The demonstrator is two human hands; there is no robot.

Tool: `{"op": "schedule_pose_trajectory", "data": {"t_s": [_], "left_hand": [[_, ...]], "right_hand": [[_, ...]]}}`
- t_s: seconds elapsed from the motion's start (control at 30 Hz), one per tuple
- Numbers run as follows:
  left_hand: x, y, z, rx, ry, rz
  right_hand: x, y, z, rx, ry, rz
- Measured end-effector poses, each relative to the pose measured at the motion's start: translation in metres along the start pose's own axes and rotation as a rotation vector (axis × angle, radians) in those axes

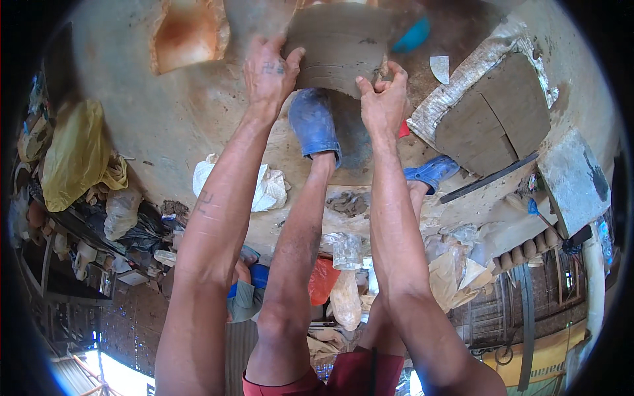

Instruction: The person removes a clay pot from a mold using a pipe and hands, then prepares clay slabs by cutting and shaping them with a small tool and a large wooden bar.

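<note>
A curved sheet of wet grey clay [340, 46] spans the space between my hands at the top of the view. My left hand [272, 71] grips its left edge, thumb pointing inward over the face. At the lower right corner, my right hand [384, 92] pinches the sheet with bent fingers. Just right of the sheet is a teal curved scraper-like piece [411, 35]. Beyond it lies a small white flat piece [440, 69] with one rounded edge. A larger grey clay slab [489, 125], with a cut line through it, rests on a silvery woven sheet [456, 102].
My feet in blue clogs [314, 122] stand close below the sheet. A dark flat bar [489, 177] lies along the large slab. An orange-stained curved piece [189, 36] sits at upper left. White crumpled cloth [267, 188] and a yellow plastic bag [79, 155] lie to the left.
</note>
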State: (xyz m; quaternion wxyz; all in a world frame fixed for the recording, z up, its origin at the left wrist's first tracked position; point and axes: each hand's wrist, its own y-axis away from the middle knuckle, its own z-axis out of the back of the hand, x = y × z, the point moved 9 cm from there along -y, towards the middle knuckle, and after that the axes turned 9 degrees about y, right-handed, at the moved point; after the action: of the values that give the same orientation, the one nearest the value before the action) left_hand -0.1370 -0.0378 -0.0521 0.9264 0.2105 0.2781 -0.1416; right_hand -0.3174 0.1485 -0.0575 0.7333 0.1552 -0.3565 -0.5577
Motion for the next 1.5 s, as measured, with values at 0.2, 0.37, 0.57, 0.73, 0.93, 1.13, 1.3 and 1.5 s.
{"op": "schedule_pose_trajectory", "data": {"t_s": [0.2, 0.37, 0.57, 0.73, 0.93, 1.13, 1.3, 1.5], "left_hand": [[-0.009, 0.004, -0.007, 0.062, -0.019, 0.039], [-0.014, 0.01, -0.011, 0.056, -0.032, -0.059], [-0.013, 0.012, -0.018, 0.064, -0.098, -0.107], [-0.023, 0.014, -0.006, -0.013, -0.18, -0.366], [0.004, -0.012, -0.005, -0.068, 0.094, -0.245], [-0.005, -0.01, -0.017, 0.0, 0.02, -0.067], [-0.024, 0.01, -0.012, -0.12, 0.002, -0.136], [-0.019, 0.004, -0.009, -0.121, 0.065, -0.066]], "right_hand": [[0.006, 0.001, 0.004, 0.014, 0.062, 0.009], [0.017, 0.001, 0.0, 0.042, 0.17, 0.074], [0.022, 0.006, -0.009, 0.025, 0.27, 0.126], [0.027, 0.007, 0.0, -0.051, 0.43, 0.193], [0.027, -0.029, 0.033, -0.27, 0.175, 0.361], [0.053, -0.065, 0.013, -0.303, 0.313, 0.596], [0.05, -0.057, 0.004, -0.23, 0.048, 0.483], [0.054, -0.06, 0.005, -0.089, 0.003, 0.423]]}}
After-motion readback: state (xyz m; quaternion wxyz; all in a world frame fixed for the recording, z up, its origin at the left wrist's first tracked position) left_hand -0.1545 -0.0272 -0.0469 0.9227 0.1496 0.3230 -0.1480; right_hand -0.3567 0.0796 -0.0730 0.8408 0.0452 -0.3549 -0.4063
